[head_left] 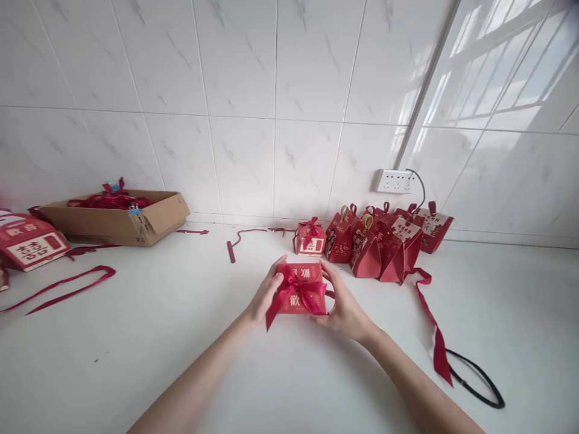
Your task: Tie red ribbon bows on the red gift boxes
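A small red gift box with gold and white characters sits between my two hands in the middle of the view. A shiny crimson ribbon is tied in a bow across its top, one tail hanging off the near left corner. My left hand grips the box's left side, with the thumb by the bow. Around the right side is my right hand, fingers at the far and near corners. Behind the box stands another red box with a bow.
Several red peaked boxes with loops stand back right, below a power strip. A ribbon and black cord loop lie at right. A cardboard box of ribbons, loose ribbon and red boxes are at left.
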A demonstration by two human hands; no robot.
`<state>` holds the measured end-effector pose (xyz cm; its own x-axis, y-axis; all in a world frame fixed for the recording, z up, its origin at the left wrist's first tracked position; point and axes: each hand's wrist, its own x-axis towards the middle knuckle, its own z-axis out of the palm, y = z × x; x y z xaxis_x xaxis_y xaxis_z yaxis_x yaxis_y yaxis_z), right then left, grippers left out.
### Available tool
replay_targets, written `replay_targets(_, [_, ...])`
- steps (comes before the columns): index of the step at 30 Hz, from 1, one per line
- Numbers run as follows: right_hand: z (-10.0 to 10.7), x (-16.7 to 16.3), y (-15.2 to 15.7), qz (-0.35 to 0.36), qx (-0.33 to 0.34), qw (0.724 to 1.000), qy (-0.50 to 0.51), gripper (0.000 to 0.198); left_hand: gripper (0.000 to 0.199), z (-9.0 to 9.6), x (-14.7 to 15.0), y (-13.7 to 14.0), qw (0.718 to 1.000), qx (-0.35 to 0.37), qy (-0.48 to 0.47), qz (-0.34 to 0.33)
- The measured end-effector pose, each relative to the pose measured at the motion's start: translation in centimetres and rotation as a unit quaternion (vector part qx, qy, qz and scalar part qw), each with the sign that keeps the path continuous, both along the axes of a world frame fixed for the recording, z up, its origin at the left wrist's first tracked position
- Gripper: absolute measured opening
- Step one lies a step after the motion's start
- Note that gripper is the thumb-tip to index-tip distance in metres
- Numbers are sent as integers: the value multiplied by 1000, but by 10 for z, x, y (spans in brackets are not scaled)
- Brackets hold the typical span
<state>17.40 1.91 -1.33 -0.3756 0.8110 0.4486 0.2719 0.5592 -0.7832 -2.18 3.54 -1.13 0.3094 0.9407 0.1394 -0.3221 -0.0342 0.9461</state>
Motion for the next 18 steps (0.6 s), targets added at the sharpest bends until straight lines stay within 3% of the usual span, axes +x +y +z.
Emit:
replay_targets(3, [-3,-1,-2,5,-21,1000,7,91,79,0,-2,-2,998,29,47,0])
replay_targets(9, [-5,-4,-5,-24,37,999,6,94,84,1,-7,-7,987,128,99,21])
replay_targets(18, [1,9,1,34,-2,999,-37,103,91,-2,-4,-3,979,108,173,21])
